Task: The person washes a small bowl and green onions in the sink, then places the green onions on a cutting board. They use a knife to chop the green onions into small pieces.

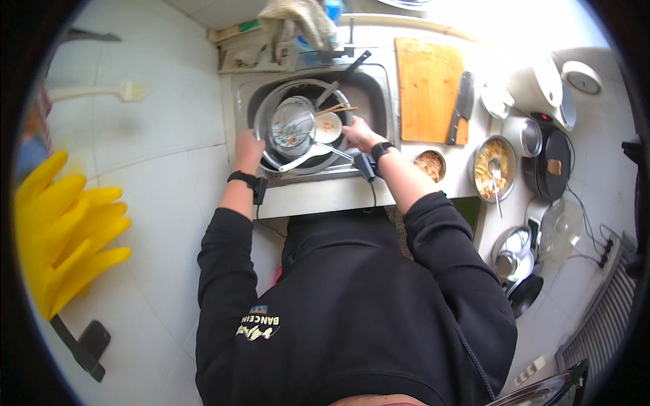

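A round metal basin [262,109] sits in the stainless-steel sink [373,83], loaded with dishes. My left hand [250,149] grips its left rim, and my right hand [360,134] holds the rim on the opposite side. Inside, a wire-handled strainer [294,124] lies over what looks like a patterned dish. Beside it rest a small white bowl [328,128] with food residue, wooden chopsticks [336,109] and a white spoon [304,157]. A black-handled metal utensil [350,73] leans out past the back rim. Part of the contents is hidden under the strainer.
Right of the sink lie a wooden cutting board [429,91] and a cleaver [461,106]. A bowl of shredded food [429,166] and a larger food bowl [490,170] with a spoon stand nearby. Yellow rubber gloves [71,228] hang at left. A cloth [299,20] hangs behind the sink.
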Motion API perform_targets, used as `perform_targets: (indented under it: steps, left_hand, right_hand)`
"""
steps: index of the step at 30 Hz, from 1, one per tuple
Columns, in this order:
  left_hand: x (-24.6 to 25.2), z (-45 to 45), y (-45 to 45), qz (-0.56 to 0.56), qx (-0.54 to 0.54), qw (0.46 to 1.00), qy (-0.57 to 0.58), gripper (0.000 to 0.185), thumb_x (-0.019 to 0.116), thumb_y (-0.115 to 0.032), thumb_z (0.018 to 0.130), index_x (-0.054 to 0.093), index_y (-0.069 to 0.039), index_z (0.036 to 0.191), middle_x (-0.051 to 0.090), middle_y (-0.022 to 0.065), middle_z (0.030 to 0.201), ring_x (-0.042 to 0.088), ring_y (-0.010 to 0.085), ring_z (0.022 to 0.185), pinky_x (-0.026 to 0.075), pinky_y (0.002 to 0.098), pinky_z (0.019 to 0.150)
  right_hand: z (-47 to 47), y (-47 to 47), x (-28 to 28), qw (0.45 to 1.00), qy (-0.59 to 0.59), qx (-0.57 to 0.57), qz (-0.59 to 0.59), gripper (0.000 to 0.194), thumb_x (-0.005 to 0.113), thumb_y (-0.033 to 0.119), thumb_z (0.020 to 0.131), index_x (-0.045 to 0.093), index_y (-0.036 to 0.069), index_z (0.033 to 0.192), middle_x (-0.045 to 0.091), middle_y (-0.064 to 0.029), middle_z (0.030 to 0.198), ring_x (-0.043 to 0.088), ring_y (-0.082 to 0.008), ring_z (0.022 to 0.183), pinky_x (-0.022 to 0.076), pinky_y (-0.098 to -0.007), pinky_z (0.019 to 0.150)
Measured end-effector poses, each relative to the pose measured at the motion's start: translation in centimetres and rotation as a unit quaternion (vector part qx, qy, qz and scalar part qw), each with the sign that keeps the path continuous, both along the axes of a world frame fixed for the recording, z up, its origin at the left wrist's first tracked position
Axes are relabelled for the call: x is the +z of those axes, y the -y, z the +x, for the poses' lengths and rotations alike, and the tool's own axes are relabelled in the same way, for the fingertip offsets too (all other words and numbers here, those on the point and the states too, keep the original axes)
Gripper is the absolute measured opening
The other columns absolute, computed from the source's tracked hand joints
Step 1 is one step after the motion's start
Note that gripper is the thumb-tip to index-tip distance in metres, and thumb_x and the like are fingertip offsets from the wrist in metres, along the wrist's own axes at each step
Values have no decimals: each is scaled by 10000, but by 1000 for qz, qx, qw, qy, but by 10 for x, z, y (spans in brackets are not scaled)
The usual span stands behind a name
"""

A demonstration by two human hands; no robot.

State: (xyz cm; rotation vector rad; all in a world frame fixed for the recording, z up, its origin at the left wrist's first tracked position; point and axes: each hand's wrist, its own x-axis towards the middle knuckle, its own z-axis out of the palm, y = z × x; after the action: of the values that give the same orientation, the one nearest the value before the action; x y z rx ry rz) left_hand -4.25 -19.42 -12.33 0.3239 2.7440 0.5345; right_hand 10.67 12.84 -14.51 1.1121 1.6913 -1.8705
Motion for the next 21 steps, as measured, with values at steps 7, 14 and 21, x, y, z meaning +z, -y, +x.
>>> perform_targets:
  steps: [7,14,21]
  left_hand:
    - [20,15,-5,8,17,1000,12,418,788,-290,874,769,-11,1186,777,212,1070,745,392,1014,588,470,893]
    - [2,30,3,62,-28,996,61,463,794,-278,908,730,38,1239,783,213,1126,765,323,1003,594,411,903]
    - [-7,27,5,79,-44,991,101,460,797,-287,922,729,36,1242,783,203,1145,761,290,1052,588,393,923]
  right_hand:
    - [-4,1,-37,1000,7,-4,6,329,612,35,996,599,-4,1323,713,-164,1067,740,-292,824,642,-465,587]
    - [-6,-1,-48,999,12,25,-44,501,619,39,980,439,-66,1437,663,-254,1196,762,-363,925,672,-491,637]
    - [11,-15,20,972,54,150,172,682,638,205,1032,320,-59,1574,711,-289,1133,760,-281,1044,645,-406,787]
